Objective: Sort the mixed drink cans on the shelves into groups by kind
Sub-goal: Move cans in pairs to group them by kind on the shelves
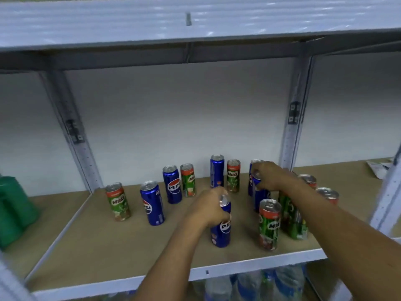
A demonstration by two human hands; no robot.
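**Both hands on Pepsi cans, mid shelf**

Left hand grips the top of the front Pepsi can, upright near the shelf front edge. Milo can stands just right of it. Right hand curls round the top of a second Pepsi can farther back. More Pepsi and Milo cans stand mixed behind; a far-left Milo, a back Pepsi.

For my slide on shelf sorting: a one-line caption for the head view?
Left hand and right hand each grip a Pepsi can among mixed Milo cans.
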